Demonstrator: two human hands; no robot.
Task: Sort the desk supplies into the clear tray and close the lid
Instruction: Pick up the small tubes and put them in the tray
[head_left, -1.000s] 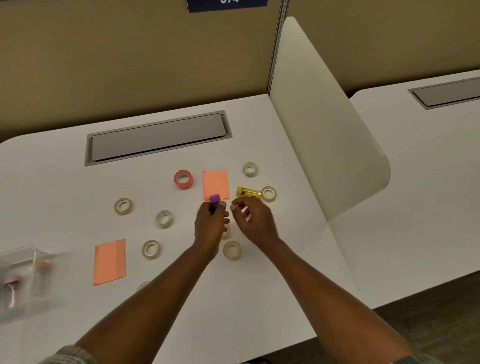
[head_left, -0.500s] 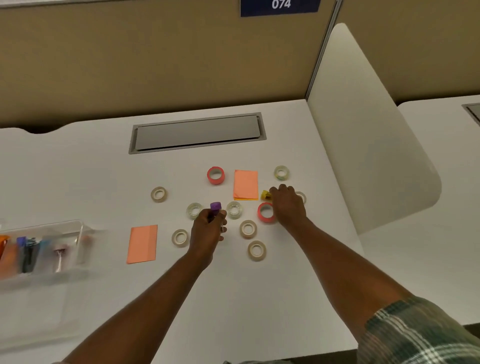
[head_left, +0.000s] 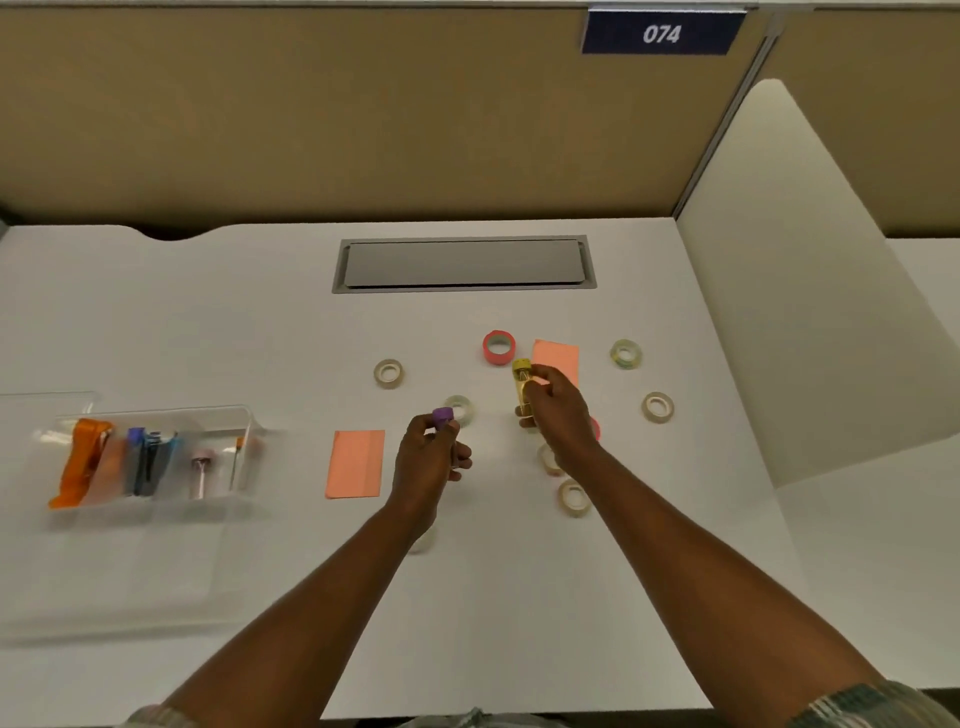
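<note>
Clear tray (head_left: 171, 411): rightward, my left hand (head_left: 426, 467) grips purple-capped marker (head_left: 443, 415), right hand (head_left: 560, 418) yellow marker (head_left: 522, 382), both presumably tray-bound.

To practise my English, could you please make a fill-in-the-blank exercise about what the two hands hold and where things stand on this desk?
1. The cap of the item in the left hand is ____.
2. The tube in the right hand is ____ in colour.
3. The clear tray stands to the ____ of both hands.
4. The blue sign on the partition reads ____.
Missing words: purple; yellow; left; 074.
</note>
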